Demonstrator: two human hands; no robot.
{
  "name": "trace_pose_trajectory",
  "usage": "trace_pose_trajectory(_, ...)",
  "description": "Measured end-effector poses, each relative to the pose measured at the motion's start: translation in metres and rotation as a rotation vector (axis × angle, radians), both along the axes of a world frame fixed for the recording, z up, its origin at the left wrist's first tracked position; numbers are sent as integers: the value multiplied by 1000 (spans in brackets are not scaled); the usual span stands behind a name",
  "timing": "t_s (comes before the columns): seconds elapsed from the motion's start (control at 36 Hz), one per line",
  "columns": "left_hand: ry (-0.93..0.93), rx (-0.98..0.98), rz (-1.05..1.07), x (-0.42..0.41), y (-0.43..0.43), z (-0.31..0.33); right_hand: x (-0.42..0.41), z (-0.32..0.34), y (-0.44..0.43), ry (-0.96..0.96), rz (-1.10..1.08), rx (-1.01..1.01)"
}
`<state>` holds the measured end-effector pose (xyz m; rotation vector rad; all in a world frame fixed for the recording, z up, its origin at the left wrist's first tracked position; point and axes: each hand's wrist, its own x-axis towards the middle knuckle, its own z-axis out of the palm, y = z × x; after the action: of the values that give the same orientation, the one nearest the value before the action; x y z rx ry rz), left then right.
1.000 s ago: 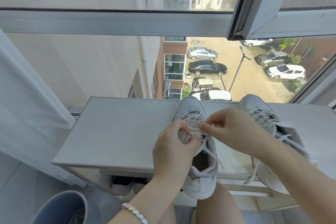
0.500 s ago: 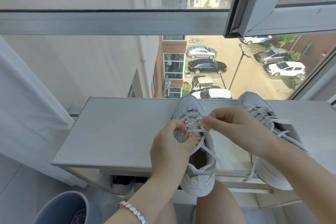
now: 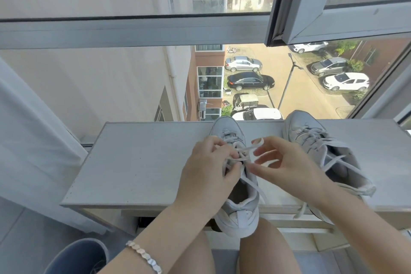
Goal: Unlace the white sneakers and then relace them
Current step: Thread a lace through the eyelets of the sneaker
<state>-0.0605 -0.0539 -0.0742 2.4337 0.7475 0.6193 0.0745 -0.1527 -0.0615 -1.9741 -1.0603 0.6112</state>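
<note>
At the tabletop's [image 3: 138, 162] near edge, the left hand [image 3: 206, 173] pinches the middle sneaker's [image 3: 240, 213] lace [image 3: 255, 143], and the right hand [image 3: 287, 162] hooks a loop. Its top eyelets look empty. The other sneaker [image 3: 311, 138], rightward, sits loosely laced, so much seems left.

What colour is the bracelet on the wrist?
Silvery white; the bracelet shows best in the head view.

Bright daylight comes through the window [image 3: 133, 31] from 12 o'clock; the sunlit street outside looks warm, the indoor worktop [image 3: 133, 162] cool and bluish with soft, faint shadows. Wide-angle distortion bends the window frame and curtain [image 3: 33, 140] toward 9 and 3 o'clock. The white sneakers [image 3: 238, 218] and laces [image 3: 241, 153] at centre are sharp.
</note>
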Motion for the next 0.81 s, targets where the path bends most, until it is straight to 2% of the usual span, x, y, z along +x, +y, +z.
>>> trace_pose_trajectory(0.11,93,65,-36,6,4,7,-7,-4,2,5,-47,-2)
trace_pose_trajectory(0.17,58,-20,-41,9,4,13,-10,-5,3,-8,-64,7)
trace_pose_trajectory(0.31,-116,-517,3,5,7,17,-12,-4,3,50,-115,-7)
trace_pose_trajectory(0.44,-467,-1117,-70,-10,19,17,-18,-7,3,42,-179,14)
trace_pose_trajectory(0.53,-560,-1288,-103,-18,24,15,-21,-8,4,8,-201,-11)
trace_pose_trajectory(0.58,-507,-1223,-55,-18,27,14,-23,-8,5,-19,-209,-22)
trace_pose_trajectory(0.69,-296,-859,-89,-11,28,27,-27,-7,5,-69,-202,-18)
trace_pose_trajectory(0.81,-103,-649,-100,-2,28,41,-26,-6,6,-79,-183,-8)
